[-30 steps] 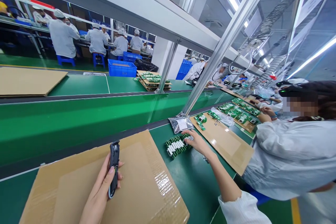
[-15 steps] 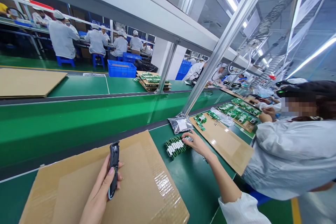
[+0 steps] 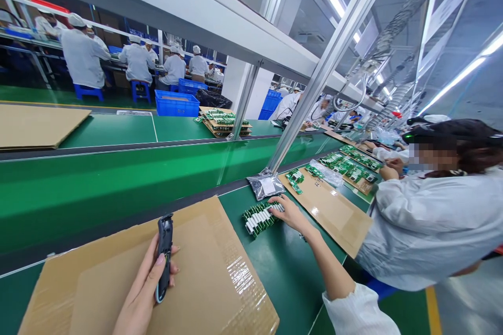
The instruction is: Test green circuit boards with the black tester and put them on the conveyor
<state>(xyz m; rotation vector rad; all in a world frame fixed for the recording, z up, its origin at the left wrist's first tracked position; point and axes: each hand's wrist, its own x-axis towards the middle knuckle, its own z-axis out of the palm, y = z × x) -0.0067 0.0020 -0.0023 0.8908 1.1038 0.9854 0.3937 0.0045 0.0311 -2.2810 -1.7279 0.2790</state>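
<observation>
My left hand (image 3: 143, 282) is wrapped round a black hair trimmer body (image 3: 164, 256), held upright over a sheet of cardboard (image 3: 200, 272). An opening along the trimmer's side faces me. Farther right, my right hand (image 3: 288, 212) reaches to the near right end of a row of small green circuit boards (image 3: 257, 220) with white parts, standing packed together on the green bench (image 3: 271, 256). Its thumb and fingers pinch at the end board, though the fingertips are partly hidden. Just behind the row lies a silvery plastic bag (image 3: 265, 186) with a white label.
Another cardboard sheet (image 3: 326, 209) to the right carries green boards and small dark pieces. A co-worker in a white coat (image 3: 428, 225) sits close on the right. A metal post (image 3: 298, 115) rises behind the bag. Stacked boards (image 3: 222, 119) stand across the green divider.
The view has shifted slightly, so the scene sits a little farther left. My left hand keeps the trimmer body; my right hand stays at the row of boards, its fingers slightly moved.
</observation>
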